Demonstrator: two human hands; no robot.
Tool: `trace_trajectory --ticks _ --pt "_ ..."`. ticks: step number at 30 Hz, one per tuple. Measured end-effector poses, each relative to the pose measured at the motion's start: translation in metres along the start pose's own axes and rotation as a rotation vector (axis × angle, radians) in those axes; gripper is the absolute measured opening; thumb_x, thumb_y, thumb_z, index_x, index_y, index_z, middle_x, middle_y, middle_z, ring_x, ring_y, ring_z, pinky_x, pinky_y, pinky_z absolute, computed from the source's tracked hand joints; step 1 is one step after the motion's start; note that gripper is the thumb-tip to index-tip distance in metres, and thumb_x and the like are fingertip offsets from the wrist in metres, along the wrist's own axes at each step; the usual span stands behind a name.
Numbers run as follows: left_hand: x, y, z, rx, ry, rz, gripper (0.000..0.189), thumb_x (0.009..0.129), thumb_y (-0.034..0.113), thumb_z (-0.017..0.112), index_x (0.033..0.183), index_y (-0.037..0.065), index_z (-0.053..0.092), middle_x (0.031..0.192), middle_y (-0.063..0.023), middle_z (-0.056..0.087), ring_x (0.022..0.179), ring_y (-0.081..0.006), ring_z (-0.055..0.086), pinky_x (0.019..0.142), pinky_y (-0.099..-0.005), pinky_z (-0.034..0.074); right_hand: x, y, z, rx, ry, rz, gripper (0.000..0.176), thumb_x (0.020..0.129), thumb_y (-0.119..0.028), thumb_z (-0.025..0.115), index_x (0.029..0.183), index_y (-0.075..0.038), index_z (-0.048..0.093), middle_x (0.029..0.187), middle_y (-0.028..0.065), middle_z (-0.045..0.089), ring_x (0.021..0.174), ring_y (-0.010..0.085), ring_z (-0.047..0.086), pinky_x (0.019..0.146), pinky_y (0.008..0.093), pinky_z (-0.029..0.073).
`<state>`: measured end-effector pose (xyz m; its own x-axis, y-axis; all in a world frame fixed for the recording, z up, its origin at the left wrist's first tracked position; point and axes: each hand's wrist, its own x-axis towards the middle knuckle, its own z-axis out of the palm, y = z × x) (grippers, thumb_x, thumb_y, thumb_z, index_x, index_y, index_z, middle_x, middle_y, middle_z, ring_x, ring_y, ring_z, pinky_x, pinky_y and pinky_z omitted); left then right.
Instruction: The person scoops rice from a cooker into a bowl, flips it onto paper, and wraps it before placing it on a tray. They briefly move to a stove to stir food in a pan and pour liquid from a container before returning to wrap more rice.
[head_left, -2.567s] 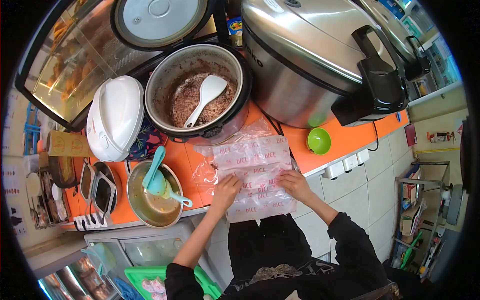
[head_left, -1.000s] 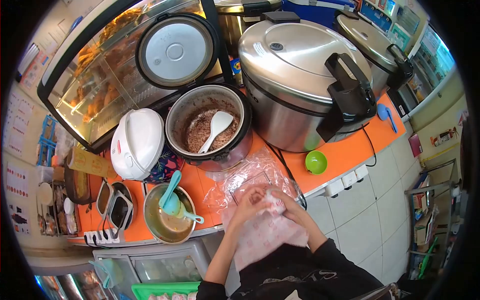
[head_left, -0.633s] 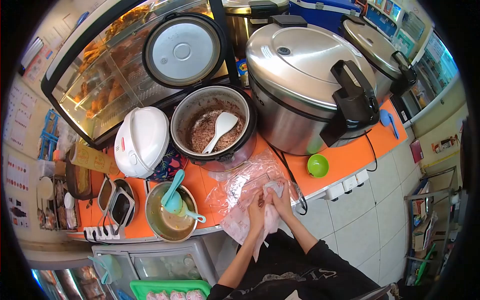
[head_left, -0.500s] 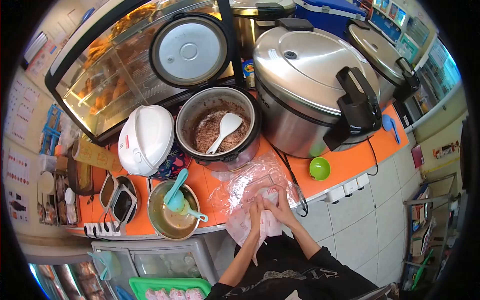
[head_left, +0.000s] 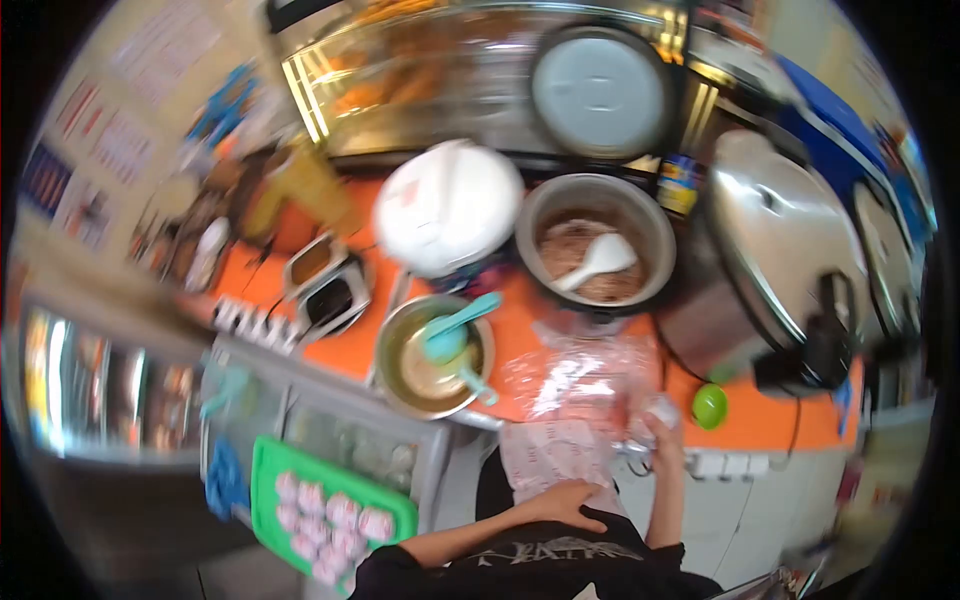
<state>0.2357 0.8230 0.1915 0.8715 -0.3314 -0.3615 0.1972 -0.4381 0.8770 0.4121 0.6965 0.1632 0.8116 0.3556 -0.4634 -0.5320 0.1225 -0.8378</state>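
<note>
My right hand [head_left: 665, 440] is closed around a small white paper-wrapped packet [head_left: 660, 412], near the counter's front edge. Beside it, my left hand [head_left: 567, 503] lies with fingers stretched out over the lower part of the printed wrapping paper [head_left: 550, 450], close to my body. This pink-printed white paper hangs at the counter edge, below a crumpled clear plastic sheet [head_left: 570, 380]. Behind the plastic is an open rice cooker [head_left: 530, 225] with brownish rice [head_left: 575, 240] and a white rice paddle [head_left: 608, 254]. Motion blurs the view.
A green tray [head_left: 262, 500] of several wrapped packets sits low at left. A steel bowl [head_left: 390, 375] holds turquoise ladles [head_left: 460, 320]. Large steel cookers [head_left: 790, 220] and a small green bowl [head_left: 710, 406] stand right. A glass food cabinet [head_left: 440, 95] is behind.
My hands have parted: the right moved right with the wrapped packet, the left dropped toward my body. The view has swung left, bringing more of the green tray into sight.
</note>
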Motion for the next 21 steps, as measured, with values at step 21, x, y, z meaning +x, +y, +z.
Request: trace_trajectory --ticks 21 --pt "-0.088 -0.029 0.092 -0.318 0.822 -0.431 0.03 0.076 0.022 0.057 0.1 0.004 0.062 0.092 -0.0179 0.063 0.088 -0.0353 0.06 0.079 -0.0429 0.047 -0.291 0.279 0.41 -1.082 -1.762 -0.896 0.079 0.062 -0.037 0.074 0.128 -0.011 0.039 0.109 0.0175 0.054 0.107 0.0327 0.045 0.091 0.0482 0.036"
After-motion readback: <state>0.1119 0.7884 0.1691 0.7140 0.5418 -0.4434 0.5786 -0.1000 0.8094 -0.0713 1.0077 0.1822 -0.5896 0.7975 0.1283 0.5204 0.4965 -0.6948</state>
